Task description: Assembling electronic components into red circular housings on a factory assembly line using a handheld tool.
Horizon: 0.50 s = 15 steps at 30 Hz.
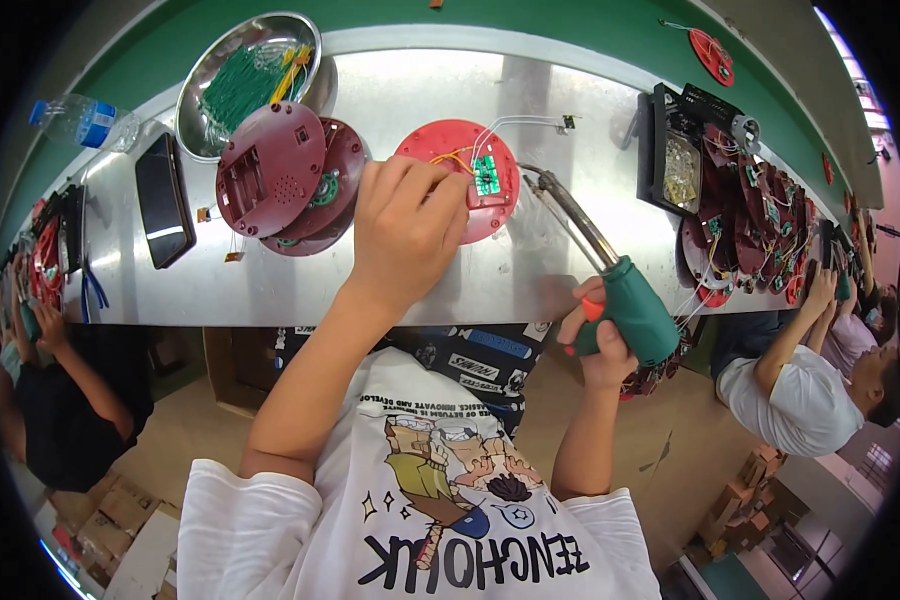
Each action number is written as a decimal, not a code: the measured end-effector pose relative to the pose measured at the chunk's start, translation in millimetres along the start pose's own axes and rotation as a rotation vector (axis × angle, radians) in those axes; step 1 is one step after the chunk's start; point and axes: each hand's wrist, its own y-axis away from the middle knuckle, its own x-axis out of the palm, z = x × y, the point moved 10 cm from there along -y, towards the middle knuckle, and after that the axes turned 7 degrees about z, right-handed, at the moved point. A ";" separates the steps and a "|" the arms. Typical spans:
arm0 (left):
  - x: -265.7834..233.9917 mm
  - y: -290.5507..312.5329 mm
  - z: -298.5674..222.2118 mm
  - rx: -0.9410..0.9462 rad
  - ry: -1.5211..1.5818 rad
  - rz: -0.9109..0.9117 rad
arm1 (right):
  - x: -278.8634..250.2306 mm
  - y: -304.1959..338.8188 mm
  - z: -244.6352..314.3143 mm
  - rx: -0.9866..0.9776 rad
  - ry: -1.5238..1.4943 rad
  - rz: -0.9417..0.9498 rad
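A red round plastic housing (493, 222) lies on the metal bench in front of me. A small green circuit board (486, 176) sits in it, with yellow and white wires attached. My left hand (410, 220) covers the housing's left part, its fingers curled and closed beside the board; what they pinch is hidden. My right hand (602, 345) is wrapped round the handle of a green soldering gun (642, 312) with red parts. The gun's metal tip points up and left, close to the housing's right edge. White wires run right from the board to a small dark part (569, 122).
Stacked maroon housings (270, 165) lie left of my hand. Behind them stands a metal bowl (192, 110) of green and yellow wires. A phone (164, 200) and plastic bottle (85, 122) are farther left. A black tray (676, 150) and piled housings (750, 220) stand right. People work on both sides.
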 end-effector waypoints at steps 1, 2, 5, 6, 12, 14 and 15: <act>-2.8 -1.6 -1.6 -0.002 -0.039 -0.009 | -5.3 -2.7 2.5 -0.013 -0.041 -0.024; -6.1 -6.2 -8.7 0.014 -0.041 -0.015 | -12.9 -5.1 7.3 -0.040 -0.027 -0.031; -23.6 -18.5 -19.4 -0.075 -0.096 -0.069 | -33.8 -14.3 25.9 -0.148 -0.074 -0.130; -10.9 -22.9 -18.6 -0.093 -0.066 0.099 | -39.3 -19.6 29.3 -0.163 -0.073 -0.160; 26.5 -104.1 31.0 -0.225 -0.323 0.089 | -77.0 -21.3 4.6 -0.121 -0.250 -0.421; 31.3 -144.3 67.3 -0.476 -0.550 0.086 | -75.6 -19.0 13.4 -0.125 -0.231 -0.528; 38.7 -166.5 79.3 -0.507 -0.504 0.074 | -73.8 -20.7 13.4 -0.146 -0.232 -0.529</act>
